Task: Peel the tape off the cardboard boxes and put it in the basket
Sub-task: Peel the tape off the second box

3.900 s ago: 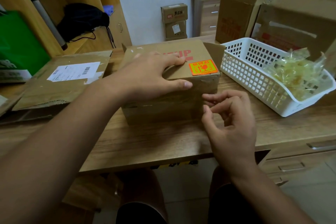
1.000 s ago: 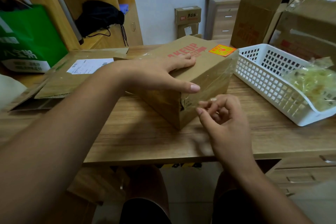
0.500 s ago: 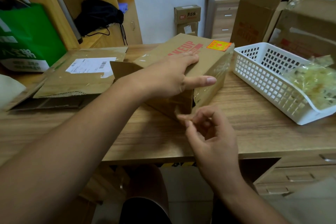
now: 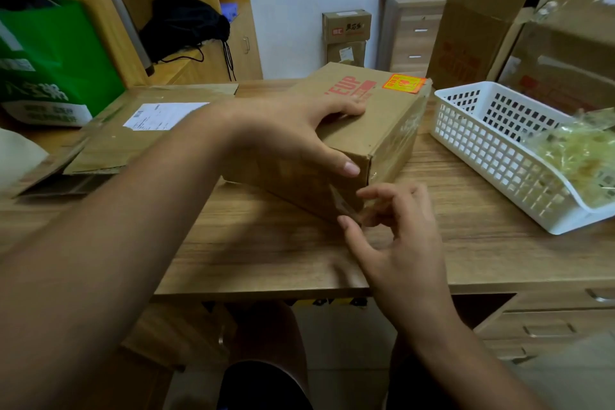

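Note:
A brown cardboard box with red print and an orange sticker lies on the wooden desk, one corner turned toward me. My left hand presses on its top, fingers spread, thumb down the near side. My right hand is at the box's near bottom corner, where thumb and forefinger pinch a lifted end of clear tape. More clear tape covers the box's right side. The white slotted basket stands to the right and holds a wad of peeled tape.
Flattened cardboard with a white shipping label lies at the left, beside a green bag. Large taped boxes stand behind the basket. Desk drawers are at the lower right. My knees are under the desk edge.
The box has been turned so its near corner points at me. My right hand went from hovering in front of the box to picking at the tape on that corner.

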The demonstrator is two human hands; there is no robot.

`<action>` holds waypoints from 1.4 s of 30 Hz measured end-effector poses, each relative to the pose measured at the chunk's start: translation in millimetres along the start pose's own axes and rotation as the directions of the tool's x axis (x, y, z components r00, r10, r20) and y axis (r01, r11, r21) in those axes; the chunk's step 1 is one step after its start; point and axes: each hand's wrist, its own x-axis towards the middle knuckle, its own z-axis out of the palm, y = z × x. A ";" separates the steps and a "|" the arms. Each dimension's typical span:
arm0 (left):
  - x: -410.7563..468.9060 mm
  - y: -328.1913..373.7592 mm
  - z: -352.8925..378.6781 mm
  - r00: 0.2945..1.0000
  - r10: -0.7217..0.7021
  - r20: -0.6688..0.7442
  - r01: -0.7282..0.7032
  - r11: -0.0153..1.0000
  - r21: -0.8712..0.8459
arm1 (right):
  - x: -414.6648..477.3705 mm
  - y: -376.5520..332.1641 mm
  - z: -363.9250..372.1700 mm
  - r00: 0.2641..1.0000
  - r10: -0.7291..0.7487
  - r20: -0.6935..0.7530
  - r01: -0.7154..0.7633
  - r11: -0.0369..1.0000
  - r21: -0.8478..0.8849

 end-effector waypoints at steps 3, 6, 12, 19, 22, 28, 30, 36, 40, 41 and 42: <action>1.6 2.8 6.6 0.999 -0.004 -0.032 0.004 1.000 0.018 | -2.3 -0.5 3.9 1.000 0.025 0.005 -0.025 0.999 -0.048; 2.1 5.6 12.7 0.996 -0.007 -0.088 0.007 1.000 0.003 | -4.1 -0.6 8.2 0.999 0.043 0.024 -0.041 0.996 -0.077; 2.8 6.1 16.3 0.992 -0.019 -0.126 0.019 1.000 -0.001 | -6.7 -2.1 16.7 0.999 0.034 0.014 -0.032 0.988 -0.154; 2.0 8.8 17.2 0.991 -0.033 -0.126 0.033 0.999 -0.002 | -15.5 -4.8 29.4 0.963 0.124 0.241 -0.086 0.983 -0.163; 2.5 9.0 17.0 0.991 -0.031 -0.133 0.031 1.000 -0.005 | -10.6 -4.8 22.7 0.940 0.167 0.296 -0.129 0.981 -0.142; 1.4 9.5 17.6 0.991 -0.029 -0.128 0.028 1.000 -0.011 | -10.1 -9.4 22.5 0.902 0.185 0.389 -0.154 0.982 -0.109; 1.0 9.2 17.0 0.992 -0.034 -0.119 0.033 0.999 -0.012 | -13.1 -12.5 25.1 0.881 0.174 0.440 -0.144 0.984 -0.100; 1.2 7.5 16.8 0.992 -0.036 -0.120 0.034 0.999 -0.018 | -25.5 -23.5 25.7 0.817 0.120 0.564 -0.160 0.987 0.022; 1.1 6.9 15.8 0.993 -0.041 -0.108 0.039 0.999 -0.021 | -22.5 -29.9 15.9 0.822 0.074 0.565 -0.175 0.976 0.126; 1.0 6.3 15.7 0.993 -0.043 -0.108 0.040 0.999 -0.023 | -17.9 -29.0 11.0 0.849 0.068 0.524 -0.167 0.976 0.144; 1.0 5.3 15.9 0.993 -0.043 -0.107 0.040 0.999 -0.027 | -12.7 -28.5 5.6 0.887 0.055 0.459 -0.142 0.978 0.156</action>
